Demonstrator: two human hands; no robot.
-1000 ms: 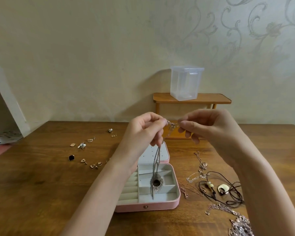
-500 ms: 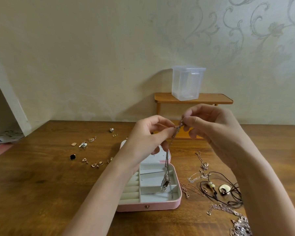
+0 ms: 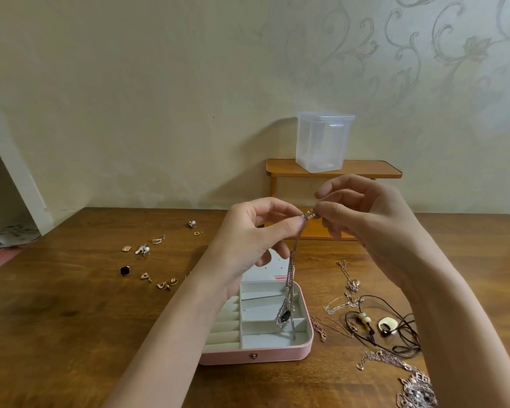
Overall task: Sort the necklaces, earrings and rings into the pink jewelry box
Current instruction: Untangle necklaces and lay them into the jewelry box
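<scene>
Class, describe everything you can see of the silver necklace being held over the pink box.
The silver necklace looks like thin metal chain, doubled into several strands. Its top end is pinched between the left hand and the right hand, which meet at what may be the clasp. The strands hang almost straight down. At the bottom is a long silvery pendant with a dark oval stone, dangling over the open compartments of the pink jewelry box; whether it touches them is unclear.

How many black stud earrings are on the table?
1: the black stud lies on the table, left of the pink jewelry box. Others may be hidden behind the arms.
</scene>
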